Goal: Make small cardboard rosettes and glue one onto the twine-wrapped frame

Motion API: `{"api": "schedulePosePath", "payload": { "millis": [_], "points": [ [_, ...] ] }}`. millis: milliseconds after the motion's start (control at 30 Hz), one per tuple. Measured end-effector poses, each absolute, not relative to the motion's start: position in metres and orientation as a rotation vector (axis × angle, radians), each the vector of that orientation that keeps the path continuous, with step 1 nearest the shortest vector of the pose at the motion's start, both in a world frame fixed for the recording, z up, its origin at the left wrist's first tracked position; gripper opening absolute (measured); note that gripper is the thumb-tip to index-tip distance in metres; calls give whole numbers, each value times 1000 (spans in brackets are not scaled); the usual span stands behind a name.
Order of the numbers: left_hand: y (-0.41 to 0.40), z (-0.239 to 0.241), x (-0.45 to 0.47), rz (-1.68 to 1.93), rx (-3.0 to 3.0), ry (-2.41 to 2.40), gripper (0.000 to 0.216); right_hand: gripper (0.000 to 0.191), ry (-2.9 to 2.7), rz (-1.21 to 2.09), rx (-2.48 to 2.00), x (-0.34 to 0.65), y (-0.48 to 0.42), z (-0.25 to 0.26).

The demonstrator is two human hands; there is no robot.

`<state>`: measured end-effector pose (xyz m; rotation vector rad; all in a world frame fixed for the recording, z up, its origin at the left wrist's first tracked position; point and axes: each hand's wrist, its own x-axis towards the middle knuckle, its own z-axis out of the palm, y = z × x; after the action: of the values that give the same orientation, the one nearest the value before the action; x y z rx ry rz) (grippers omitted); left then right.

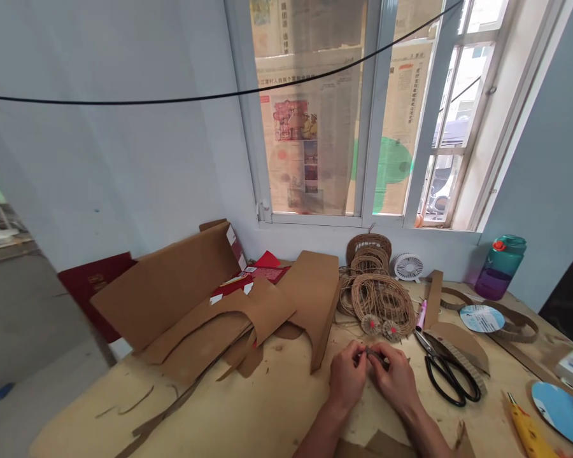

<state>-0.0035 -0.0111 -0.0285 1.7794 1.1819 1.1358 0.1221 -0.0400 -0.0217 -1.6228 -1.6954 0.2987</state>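
Over the front of the wooden table, my left hand and my right hand meet, fingertips pinched together. Between them is a small grey-brown strip that looks like cardboard; my fingers cover much of it. Just beyond my hands lie two small round coils with red centres, one coil left of the other coil. Behind these sit woven cord pieces in ring and oval shapes. To the right of my right hand, black-handled scissors rest on the table, blades pointing away.
Cut cardboard sheets pile up on the left. At right are a pink marker, cardboard strips, a yellow glue gun or cutter, and blue discs. A small white fan and a teal-purple bottle stand by the wall.
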Motion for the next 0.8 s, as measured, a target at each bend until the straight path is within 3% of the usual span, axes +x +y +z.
{"api": "schedulePosePath", "payload": {
  "millis": [800],
  "points": [
    [-4,-26,-2,1105,1698,1036,13,18,-1623,363,-1678,125,-35,-18]
  ]
}}
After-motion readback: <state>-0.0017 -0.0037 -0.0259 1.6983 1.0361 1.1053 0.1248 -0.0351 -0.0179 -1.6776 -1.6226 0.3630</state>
